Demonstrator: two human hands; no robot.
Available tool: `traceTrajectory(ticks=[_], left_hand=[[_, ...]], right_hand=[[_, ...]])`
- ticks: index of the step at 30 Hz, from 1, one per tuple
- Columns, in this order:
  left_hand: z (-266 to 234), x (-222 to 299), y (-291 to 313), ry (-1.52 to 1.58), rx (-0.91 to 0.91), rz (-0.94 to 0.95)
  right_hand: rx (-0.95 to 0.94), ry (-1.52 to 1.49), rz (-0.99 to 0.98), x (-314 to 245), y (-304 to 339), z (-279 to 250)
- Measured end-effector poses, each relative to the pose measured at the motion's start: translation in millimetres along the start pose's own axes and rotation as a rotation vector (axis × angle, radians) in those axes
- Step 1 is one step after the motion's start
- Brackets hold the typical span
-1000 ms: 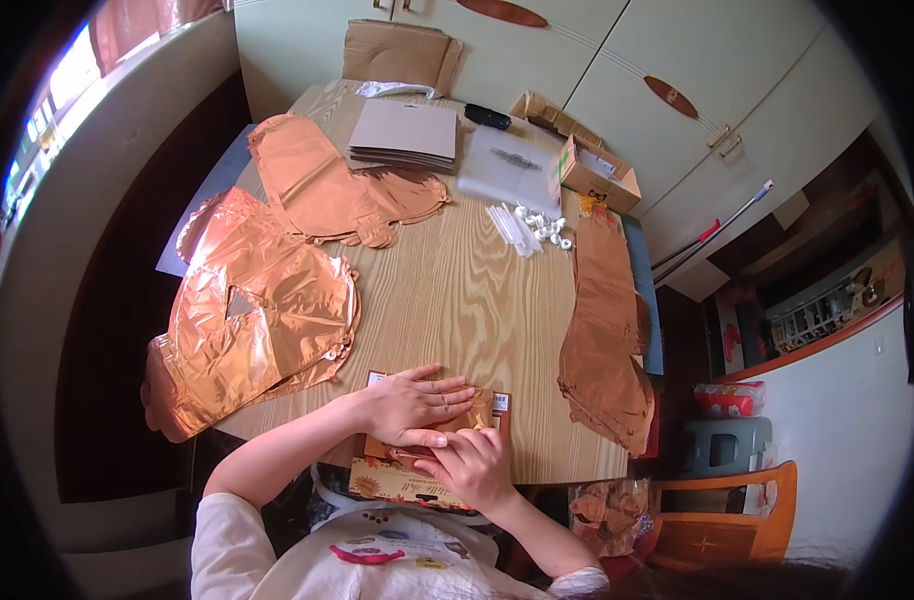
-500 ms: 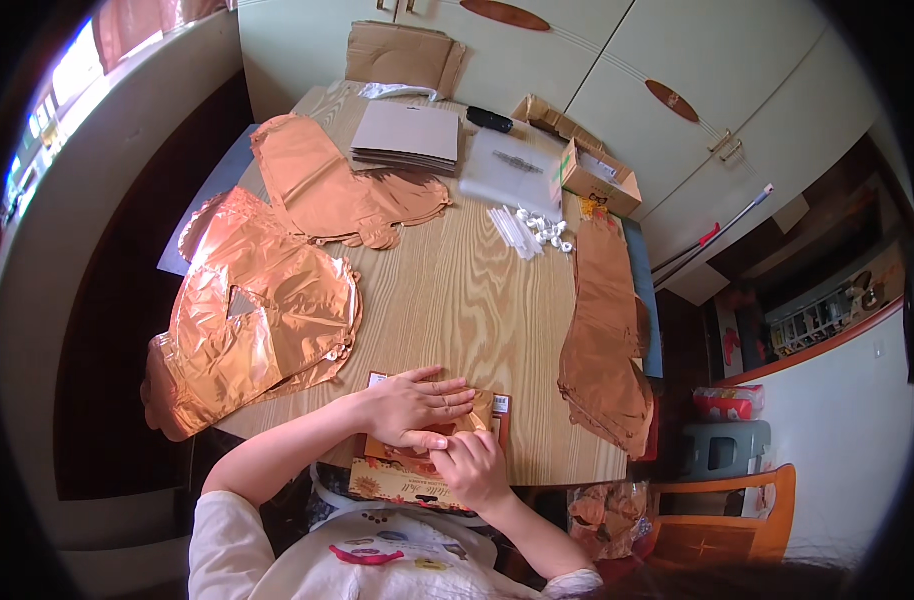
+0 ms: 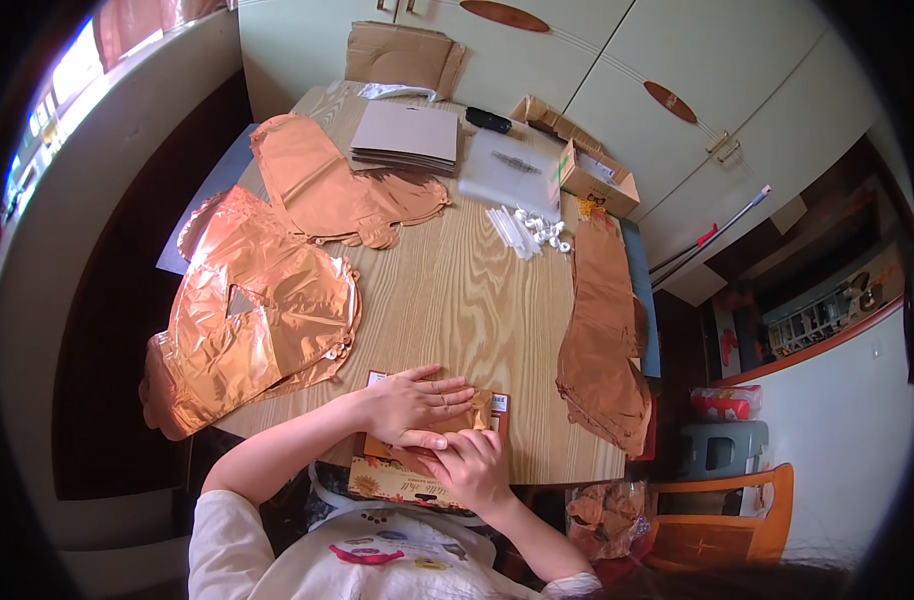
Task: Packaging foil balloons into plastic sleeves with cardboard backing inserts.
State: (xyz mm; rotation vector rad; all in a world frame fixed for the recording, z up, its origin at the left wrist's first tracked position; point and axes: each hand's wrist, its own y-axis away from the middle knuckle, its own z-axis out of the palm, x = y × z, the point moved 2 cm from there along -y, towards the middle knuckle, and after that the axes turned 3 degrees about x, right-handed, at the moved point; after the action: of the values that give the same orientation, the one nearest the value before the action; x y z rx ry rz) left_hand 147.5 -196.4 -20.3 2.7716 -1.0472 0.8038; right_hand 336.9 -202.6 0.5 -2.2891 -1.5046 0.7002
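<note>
My left hand [image 3: 417, 405] lies flat with fingers stretched out, pressing on a folded copper-gold foil piece [image 3: 482, 408] at the table's near edge. Beneath the foil is a printed cardboard package [image 3: 392, 481], cream and orange-brown with a leaf pattern, its near end reaching past the edge towards me. My right hand [image 3: 473, 470] is closed beside the left thumb, fingers curled against the foil and card. Whatever sits between its fingertips is hidden.
Flat copper foil balloons [image 3: 267, 310] spread over the table's left side, more foil [image 3: 605, 340] along the right. Farther back are stacked grey cards [image 3: 405, 135], white tubes [image 3: 514, 232], small white rolls [image 3: 545, 228], a clear plastic bag [image 3: 502, 180] and an open carton [image 3: 599, 180].
My right hand's fingers have shifted slightly over the foil. My left hand stays flat in the same place.
</note>
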Motion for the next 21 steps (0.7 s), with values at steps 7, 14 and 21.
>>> traceTrajectory(ticks=[7, 14, 21], left_hand=[[-0.8, 0.4, -0.2, -0.008, 0.007, 0.011], [2.7, -1.4, 0.2, -0.013, 0.027, 0.016], [5.0, -1.1, -0.3, -0.067, 0.01, 0.002]], right_hand=[[0.055, 0.105, -0.046, -1.5, 1.5, 3.2], [-0.023, 0.186, -0.151, -8.1, 3.4, -2.0], [-0.149, 0.099, -0.128, -13.8, 21.7, -12.3]])
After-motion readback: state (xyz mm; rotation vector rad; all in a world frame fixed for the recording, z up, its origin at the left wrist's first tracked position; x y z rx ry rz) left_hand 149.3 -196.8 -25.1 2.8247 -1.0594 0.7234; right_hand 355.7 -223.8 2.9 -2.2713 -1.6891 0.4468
